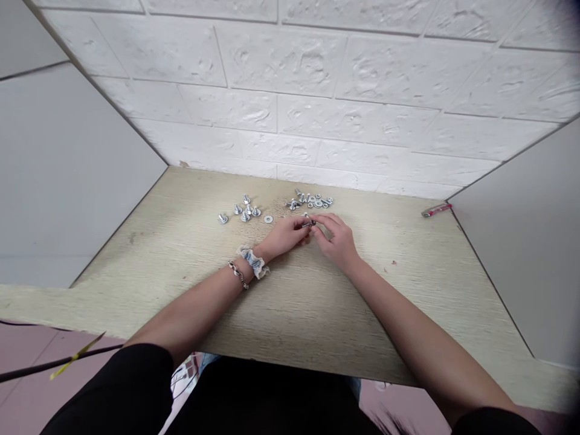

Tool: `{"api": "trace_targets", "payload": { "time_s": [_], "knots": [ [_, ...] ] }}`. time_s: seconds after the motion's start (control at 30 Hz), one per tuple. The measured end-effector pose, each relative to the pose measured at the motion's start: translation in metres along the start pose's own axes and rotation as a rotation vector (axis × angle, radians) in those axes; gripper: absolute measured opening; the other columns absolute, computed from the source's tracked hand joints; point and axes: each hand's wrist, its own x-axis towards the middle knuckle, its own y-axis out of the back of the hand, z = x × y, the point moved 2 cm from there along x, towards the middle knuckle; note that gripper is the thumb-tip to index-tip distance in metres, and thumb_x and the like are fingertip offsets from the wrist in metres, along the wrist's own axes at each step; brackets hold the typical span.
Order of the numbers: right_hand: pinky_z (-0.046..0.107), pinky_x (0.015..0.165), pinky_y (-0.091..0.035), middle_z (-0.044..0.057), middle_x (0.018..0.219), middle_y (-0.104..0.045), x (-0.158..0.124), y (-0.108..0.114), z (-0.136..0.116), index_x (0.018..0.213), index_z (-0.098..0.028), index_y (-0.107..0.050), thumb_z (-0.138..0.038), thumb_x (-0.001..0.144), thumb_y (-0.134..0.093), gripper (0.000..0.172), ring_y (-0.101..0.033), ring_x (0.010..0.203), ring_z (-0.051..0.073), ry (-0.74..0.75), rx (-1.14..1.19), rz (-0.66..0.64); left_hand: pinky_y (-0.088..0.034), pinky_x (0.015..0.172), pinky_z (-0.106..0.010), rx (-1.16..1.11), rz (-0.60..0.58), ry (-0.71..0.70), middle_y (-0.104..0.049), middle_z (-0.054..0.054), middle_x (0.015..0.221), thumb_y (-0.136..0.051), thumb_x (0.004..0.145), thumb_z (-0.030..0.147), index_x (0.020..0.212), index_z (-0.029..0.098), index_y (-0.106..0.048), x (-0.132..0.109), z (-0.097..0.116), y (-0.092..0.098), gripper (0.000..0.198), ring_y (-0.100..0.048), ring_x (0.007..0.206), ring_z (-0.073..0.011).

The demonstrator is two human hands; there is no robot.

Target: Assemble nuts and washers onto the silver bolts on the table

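Note:
My left hand (286, 234) and my right hand (335, 238) meet over the middle of a pale wooden table (290, 302). Together their fingertips pinch one small metal bolt (309, 222) just above the tabletop. Whether a nut or washer sits on it is too small to tell. Just beyond my left hand lies a group of several assembled bolts (242, 210), with a loose washer (268, 219) beside it. Behind my right hand is a pile of loose bolts, nuts and washers (312, 200). My left wrist wears a scrunchie and a chain bracelet.
A red and silver lighter (435, 209) lies at the table's far right edge by the grey side panel. A white brick-pattern wall stands behind the table. Grey panels close in both sides. A dark cable (54, 362) runs below the near left edge.

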Motion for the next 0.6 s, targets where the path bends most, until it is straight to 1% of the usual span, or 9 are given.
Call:
{"api": "trace_targets", "payload": {
  "time_s": [0.13, 0.2, 0.27, 0.33, 0.43, 0.5, 0.6],
  "knots": [
    [0.034, 0.079, -0.05, 0.006, 0.088, -0.066, 0.002, 0.002, 0.0, 0.09, -0.019, -0.065, -0.023, 0.083, -0.051, 0.016, -0.061, 0.085, 0.018, -0.06, 0.01, 0.015, -0.042, 0.054, -0.021, -0.066, 0.011, 0.029, -0.056, 0.002, 0.061, -0.05, 0.084, 0.03, 0.084, 0.013, -0.061, 0.002, -0.001, -0.001, 0.021, -0.053, 0.053, -0.0087],
    [0.033, 0.076, -0.049, 0.004, 0.081, -0.064, 0.002, 0.003, 0.002, 0.081, -0.02, -0.064, -0.023, 0.082, -0.051, 0.013, -0.059, 0.08, 0.018, -0.103, 0.03, 0.011, -0.042, 0.052, -0.02, -0.095, 0.038, 0.055, -0.055, 0.002, 0.062, -0.049, 0.084, 0.031, 0.079, 0.013, -0.058, 0.003, -0.003, -0.001, 0.02, -0.053, 0.052, -0.0083],
    [0.033, 0.075, -0.048, 0.003, 0.078, -0.062, 0.002, 0.002, 0.005, 0.075, -0.02, -0.062, -0.026, 0.08, -0.053, 0.011, -0.058, 0.077, 0.017, -0.178, 0.082, 0.007, -0.042, 0.052, -0.02, -0.1, 0.056, 0.066, -0.055, 0.001, 0.062, -0.049, 0.085, 0.032, 0.077, 0.014, -0.056, 0.005, -0.005, 0.0, 0.021, -0.054, 0.052, -0.0083],
    [0.033, 0.074, -0.048, 0.003, 0.079, -0.062, 0.002, 0.0, 0.011, 0.078, -0.02, -0.061, -0.031, 0.078, -0.057, 0.012, -0.058, 0.076, 0.017, -0.3, 0.168, 0.015, -0.043, 0.053, -0.02, -0.076, 0.051, 0.057, -0.056, 0.001, 0.062, -0.05, 0.084, 0.033, 0.077, 0.014, -0.056, 0.005, -0.007, 0.0, 0.021, -0.054, 0.053, -0.0085],
    [0.031, 0.07, -0.047, 0.002, 0.079, -0.062, 0.002, -0.003, 0.02, 0.087, -0.019, -0.061, -0.04, 0.073, -0.065, 0.025, -0.056, 0.073, 0.015, -0.477, 0.309, 0.026, -0.043, 0.055, -0.02, -0.022, 0.011, 0.024, -0.057, 0.001, 0.061, -0.05, 0.083, 0.034, 0.077, 0.015, -0.057, 0.005, -0.006, 0.0, 0.021, -0.054, 0.054, -0.0088],
    [0.029, 0.067, -0.047, 0.001, 0.076, -0.06, 0.002, -0.004, 0.023, 0.089, -0.019, -0.061, -0.042, 0.07, -0.067, 0.03, -0.055, 0.07, 0.014, -0.522, 0.369, 0.011, -0.042, 0.056, -0.021, -0.002, -0.01, 0.008, -0.056, 0.002, 0.059, -0.049, 0.084, 0.034, 0.075, 0.015, -0.057, 0.003, -0.004, 0.0, 0.022, -0.054, 0.054, -0.0089],
    [0.029, 0.067, -0.046, 0.0, 0.073, -0.059, 0.002, -0.004, 0.023, 0.089, -0.019, -0.063, -0.042, 0.068, -0.069, 0.031, -0.054, 0.068, 0.013, -0.518, 0.384, -0.029, -0.041, 0.059, -0.022, 0.059, -0.015, -0.007, -0.056, 0.002, 0.058, -0.047, 0.085, 0.033, 0.075, 0.015, -0.059, 0.001, 0.0, 0.001, 0.024, -0.053, 0.055, -0.0093]
  ]
}}
